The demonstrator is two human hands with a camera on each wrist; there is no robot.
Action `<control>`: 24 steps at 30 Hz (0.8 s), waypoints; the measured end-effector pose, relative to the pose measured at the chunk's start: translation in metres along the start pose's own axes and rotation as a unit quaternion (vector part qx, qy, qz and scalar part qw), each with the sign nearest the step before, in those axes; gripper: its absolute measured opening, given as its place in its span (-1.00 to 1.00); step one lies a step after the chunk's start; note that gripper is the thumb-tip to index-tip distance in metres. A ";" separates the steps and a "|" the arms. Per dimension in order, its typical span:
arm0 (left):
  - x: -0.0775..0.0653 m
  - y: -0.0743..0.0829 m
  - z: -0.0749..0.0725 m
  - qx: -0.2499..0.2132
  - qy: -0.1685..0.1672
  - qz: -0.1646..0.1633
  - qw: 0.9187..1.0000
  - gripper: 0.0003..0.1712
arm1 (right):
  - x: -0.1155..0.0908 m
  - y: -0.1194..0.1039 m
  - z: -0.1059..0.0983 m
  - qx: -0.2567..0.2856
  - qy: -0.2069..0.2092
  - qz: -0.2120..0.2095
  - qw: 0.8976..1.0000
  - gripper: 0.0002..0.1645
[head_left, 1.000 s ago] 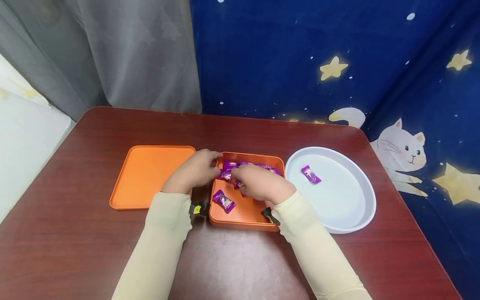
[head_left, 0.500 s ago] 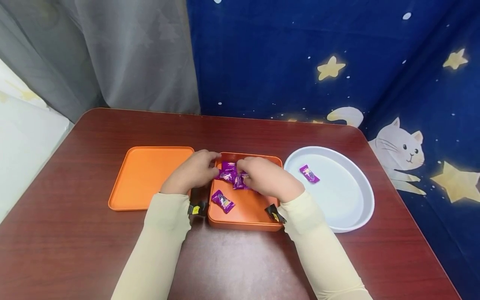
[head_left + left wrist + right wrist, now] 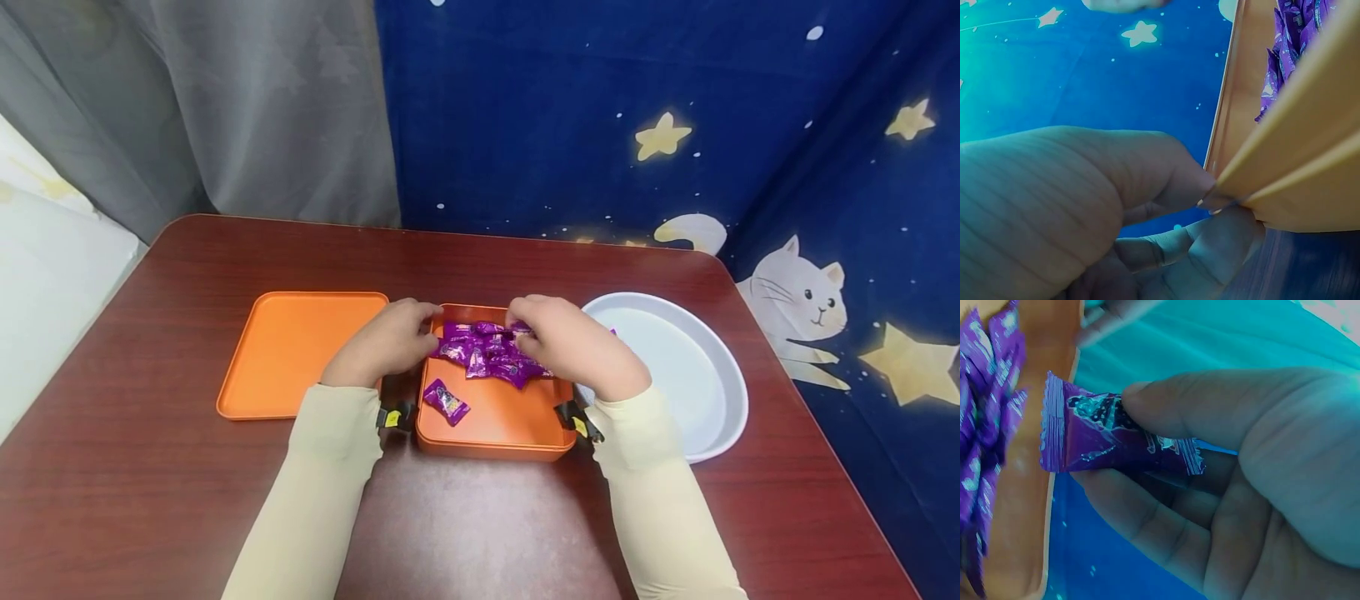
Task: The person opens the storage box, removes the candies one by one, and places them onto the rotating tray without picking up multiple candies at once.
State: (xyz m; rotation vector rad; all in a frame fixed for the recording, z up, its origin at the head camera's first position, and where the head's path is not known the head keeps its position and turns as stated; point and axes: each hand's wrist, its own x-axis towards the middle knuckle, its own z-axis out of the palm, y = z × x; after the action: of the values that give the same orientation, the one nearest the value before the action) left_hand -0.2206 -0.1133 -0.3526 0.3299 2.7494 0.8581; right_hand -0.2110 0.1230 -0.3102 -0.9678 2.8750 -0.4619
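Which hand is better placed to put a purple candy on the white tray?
Probably the right hand: it pinches a purple candy near the white tray; the left hand grips the orange box.

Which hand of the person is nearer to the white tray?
The right. The right hand pinches a purple candy by the right edge of the orange box, beside the white tray. The left hand grips the box's left edge, farther away.

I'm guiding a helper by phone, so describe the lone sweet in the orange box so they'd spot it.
On the red-brown table, find the orange box between the flat orange tray and the white tray. Look inside, at the near left. The purple-wrapped sweet there lies alone, separate from the heap of similar sweets beyond it.
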 end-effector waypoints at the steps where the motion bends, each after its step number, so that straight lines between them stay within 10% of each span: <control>1: 0.000 0.000 0.000 0.001 -0.001 -0.001 1.000 -0.42 | -0.002 0.002 -0.002 0.003 0.005 0.005 1.000 -0.88; 24: 0.001 0.002 0.000 0.002 -0.005 -0.005 1.000 -0.41 | -0.044 0.079 -0.025 0.050 0.017 0.194 0.980 -0.75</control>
State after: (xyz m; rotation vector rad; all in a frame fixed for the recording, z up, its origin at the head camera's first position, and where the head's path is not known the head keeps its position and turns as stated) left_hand -0.2213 -0.1115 -0.3520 0.3203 2.7417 0.8450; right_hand -0.2255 0.2160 -0.3116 -0.3702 2.9327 -0.5796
